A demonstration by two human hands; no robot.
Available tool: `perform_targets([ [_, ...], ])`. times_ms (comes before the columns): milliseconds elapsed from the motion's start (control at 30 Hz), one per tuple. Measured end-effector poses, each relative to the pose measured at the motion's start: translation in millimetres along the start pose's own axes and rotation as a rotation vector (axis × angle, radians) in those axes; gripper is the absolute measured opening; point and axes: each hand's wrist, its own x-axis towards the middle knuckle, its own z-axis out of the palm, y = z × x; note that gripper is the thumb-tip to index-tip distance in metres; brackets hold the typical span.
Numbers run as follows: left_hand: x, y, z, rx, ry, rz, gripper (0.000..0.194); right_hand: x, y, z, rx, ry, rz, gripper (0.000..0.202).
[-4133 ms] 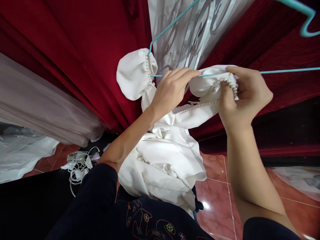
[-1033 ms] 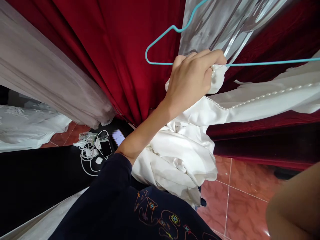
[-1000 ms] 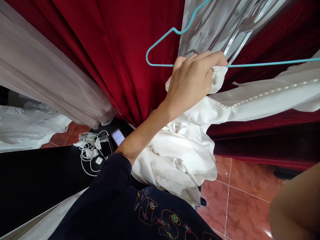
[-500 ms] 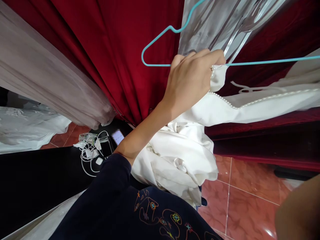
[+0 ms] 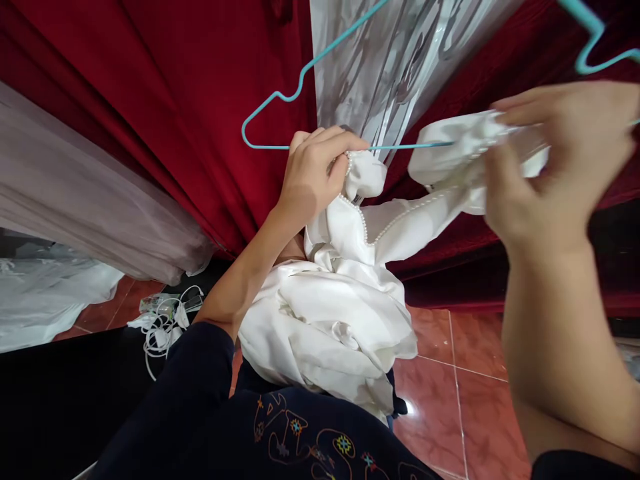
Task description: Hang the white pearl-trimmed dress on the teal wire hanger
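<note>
1. Head view, hands: the left hand [image 5: 317, 167] was curled over the bar of the blue hanger [image 5: 400, 146], fingers bent, with one sleeve [image 5: 367, 175] of the white dress [image 5: 330, 313] bunched under it. The right hand [image 5: 560, 153], blurred, was partly closed, thumb and fingers pinching the other sleeve [image 5: 440, 150] over the bar's far part.
2. Head view, the dress: it hung beneath the bar between the hands, its beaded neckline [image 5: 370, 243] sagging in a V; the skirt lay heaped in front of the dark top [image 5: 285, 433].
3. Head view, edges and room: a short stretch of bare bar ran between the hands. The hanger's near corner stuck out beyond the left hand, well apart from any cloth in hand. The opposite corner was hidden by the right hand, close to the picture's right edge.
4. Head view, surroundings: a red curtain [image 5: 200, 100] and a silvery drape [image 5: 370, 73] filled the space behind the hanger. Pale tulle [image 5: 90, 193] hung at left, above a black table [image 5: 75, 393] bearing a white cable [image 5: 159, 340]. Red tiles [image 5: 475, 347] showed beside the skirt.
</note>
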Motion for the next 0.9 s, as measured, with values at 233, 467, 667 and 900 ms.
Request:
perform_targets([
  [233,-30.7,-7.7,1.4,0.063,0.223,0.138,0.034,-5.6,13.1,56.3,-0.048,0.219,-0.176,0.037],
  [467,-89.5,-43.8,-9.5,-0.076,0.220,-0.252,0.026,-2.5,17.7,43.8,-0.008,0.219,-0.151,0.042],
  [667,-29.7,-106.1,-78.4,-0.248,0.506,-0.469,0.019,-2.6,18.0,39.7,-0.052,0.198,-0.099,0.049],
  [900,72.7,-61.8,-112.4,-0.197,0.275,-0.366,0.042,-4.0,13.5,39.7,0.001,0.251,-0.151,0.043],
])
